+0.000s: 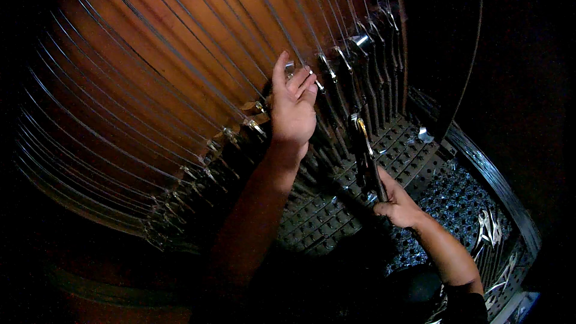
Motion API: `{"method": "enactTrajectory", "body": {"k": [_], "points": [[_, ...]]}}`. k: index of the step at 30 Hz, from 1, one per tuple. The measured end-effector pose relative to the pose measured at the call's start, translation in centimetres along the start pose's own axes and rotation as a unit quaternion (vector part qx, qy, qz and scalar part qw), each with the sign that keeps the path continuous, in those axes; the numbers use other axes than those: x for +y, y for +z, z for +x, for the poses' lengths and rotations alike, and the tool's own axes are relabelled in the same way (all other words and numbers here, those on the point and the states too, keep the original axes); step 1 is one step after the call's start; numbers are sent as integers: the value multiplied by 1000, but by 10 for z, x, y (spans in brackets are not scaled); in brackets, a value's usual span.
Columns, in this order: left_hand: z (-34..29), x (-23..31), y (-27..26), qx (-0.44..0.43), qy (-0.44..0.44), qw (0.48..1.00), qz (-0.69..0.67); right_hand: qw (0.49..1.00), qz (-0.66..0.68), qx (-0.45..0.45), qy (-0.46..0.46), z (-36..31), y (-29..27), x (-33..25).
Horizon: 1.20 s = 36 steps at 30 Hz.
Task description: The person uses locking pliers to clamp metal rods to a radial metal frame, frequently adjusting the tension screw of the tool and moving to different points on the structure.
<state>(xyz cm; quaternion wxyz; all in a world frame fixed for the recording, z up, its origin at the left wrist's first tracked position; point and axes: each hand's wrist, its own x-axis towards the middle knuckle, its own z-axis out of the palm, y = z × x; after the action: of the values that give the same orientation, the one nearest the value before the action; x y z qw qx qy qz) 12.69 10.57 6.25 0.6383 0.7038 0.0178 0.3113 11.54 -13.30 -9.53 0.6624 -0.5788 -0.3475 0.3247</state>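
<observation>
My left hand (292, 111) is raised in the middle, at the lower ends of a row of taut wires. One finger points up while the others bend around a wire (287, 30), near its shiny metal end. My right hand (399, 204), lower right, is closed around the handles of long dark pliers (371, 159). The pliers tilt up toward the row, and their head (360, 125) catches the light. Whether the jaws grip anything is too dark to tell. Bent metal hooks or twisted ends (327, 67) line the row on both sides of my left hand.
Behind the wires curves a large orange-brown surface (180, 42). Below the row lies a dark grid studded with pegs or holes (324, 219). A bundle of wires (492, 168) borders it on the right, near loose pale metal strips (489, 228). One wire (478, 30) hangs alone, upper right.
</observation>
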Motion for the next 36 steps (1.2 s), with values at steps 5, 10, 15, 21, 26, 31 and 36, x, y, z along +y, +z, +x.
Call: {"method": "enactTrajectory", "body": {"k": [5,10,15,21,26,31,36], "points": [[1,5,-2,-13,-16,999,-44,1000,13,-14,22,-2,1,-11],[8,14,-2,-64,-44,996,-37,998,59,2,16,-6,3,-10],[10,18,-1,-56,-35,997,-26,999,44,-1,16,-5,3,-18],[14,14,2,-64,-11,998,-15,999,42,-13,-7,-4,1,-14],[16,12,3,-84,-13,996,-18,1000,14,-20,-4,-5,-4,-4],[20,13,-3,-111,-11,994,5,1000,10,-16,-14,-4,-2,4],[16,19,2,-127,0,992,4,1000,18,-5,12,-4,-1,-2]]}}
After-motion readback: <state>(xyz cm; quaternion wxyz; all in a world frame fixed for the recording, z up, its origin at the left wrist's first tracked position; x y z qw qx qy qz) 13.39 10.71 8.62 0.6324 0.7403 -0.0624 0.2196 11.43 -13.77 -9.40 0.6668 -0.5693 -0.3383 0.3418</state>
